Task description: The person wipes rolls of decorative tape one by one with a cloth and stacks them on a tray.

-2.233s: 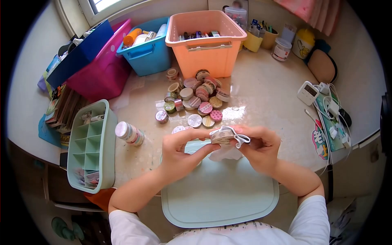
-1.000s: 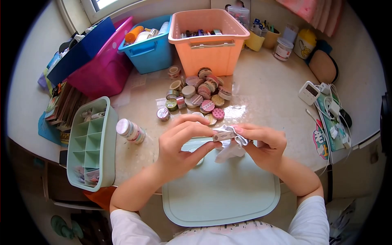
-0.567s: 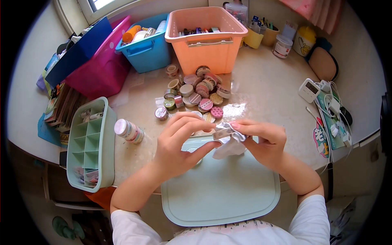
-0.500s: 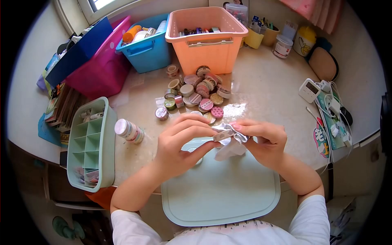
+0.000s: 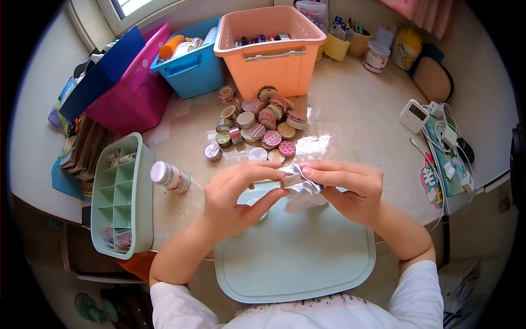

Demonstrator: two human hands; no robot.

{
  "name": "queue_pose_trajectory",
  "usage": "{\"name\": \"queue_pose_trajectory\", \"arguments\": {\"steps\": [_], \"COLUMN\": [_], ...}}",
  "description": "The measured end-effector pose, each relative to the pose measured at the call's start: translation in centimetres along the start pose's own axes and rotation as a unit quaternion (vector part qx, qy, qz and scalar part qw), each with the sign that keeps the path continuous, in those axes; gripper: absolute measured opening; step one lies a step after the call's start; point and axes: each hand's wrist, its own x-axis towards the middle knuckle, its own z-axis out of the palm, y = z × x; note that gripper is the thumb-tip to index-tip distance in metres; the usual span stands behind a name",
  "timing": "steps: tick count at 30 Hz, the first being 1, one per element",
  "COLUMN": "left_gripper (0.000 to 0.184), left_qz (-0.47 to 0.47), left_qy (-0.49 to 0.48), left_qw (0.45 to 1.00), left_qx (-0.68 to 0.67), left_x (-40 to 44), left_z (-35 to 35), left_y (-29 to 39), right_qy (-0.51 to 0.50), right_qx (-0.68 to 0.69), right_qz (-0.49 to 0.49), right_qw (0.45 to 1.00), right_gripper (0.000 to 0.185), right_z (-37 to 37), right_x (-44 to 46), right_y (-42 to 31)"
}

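Note:
My left hand [image 5: 233, 194] is closed, pinching a small pale roll of tape [image 5: 291, 181] edge-on between thumb and fingertips. Against its right side, my right hand [image 5: 350, 189] presses a crumpled whitish-grey cloth [image 5: 302, 200], gripped between thumb and fingers, with a loose end hanging down. Both hands are above the far edge of a pale green lid [image 5: 296, 268], on which a small round item [image 5: 255, 202] shows partly behind my left hand. Beyond my hands lies a heap of decorative tape rolls [image 5: 256, 131], some stacked and some flat on the table.
A green divided box [image 5: 148, 219] and a lidded jar [image 5: 171, 177] stand left. Behind are magenta [image 5: 129, 98], blue [image 5: 197, 78] and orange [image 5: 268, 71] bins. At right are a white digital clock [image 5: 413, 116] and tangled white cables [image 5: 446, 148].
My hands and the cloth have shifted slightly, and the roll is turned a little between my left fingers. The whole view has moved a little, with the bins and tape heap further left.

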Motion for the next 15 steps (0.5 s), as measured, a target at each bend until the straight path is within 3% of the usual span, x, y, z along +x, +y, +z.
{"name": "queue_pose_trajectory", "arguments": {"steps": [4,6,8,10,12,15], "left_gripper": [0.024,0.025,0.026,0.03,0.041,0.041], "left_qz": [-0.01,0.171,0.181,0.141,0.103,0.123], "left_qy": [0.014,-0.007,-0.033,-0.015,0.011,-0.043], "left_qw": [0.999,0.978,0.969,0.975,0.988,0.979], "left_qx": [-0.028,0.117,0.165,0.172,0.118,0.156], "left_x": [-0.4,0.3,0.2,0.4,0.7,1.0], "left_z": [0.3,0.0,-0.2,-0.1,-0.2,-1.4], "left_y": [-0.5,-1.1,-0.8,-0.8,-0.7,-0.8], "right_qy": [-0.013,-0.043,-0.073,-0.032,0.027,0.009], "right_qx": [0.016,-0.013,-0.039,0.041,0.19,0.263], "right_qz": [0.038,0.009,-0.016,0.09,0.279,0.361], "right_qw": [0.999,0.999,0.996,0.995,0.941,0.895], "right_gripper": [0.037,0.037,0.037,0.034,0.023,0.015], "right_z": [0.4,0.7,0.9,1.2,1.4,1.1], "right_x": [0.0,-0.3,-0.5,-0.7,-0.7,-0.2], "right_y": [0.2,0.6,0.6,0.4,-0.1,-0.1]}}
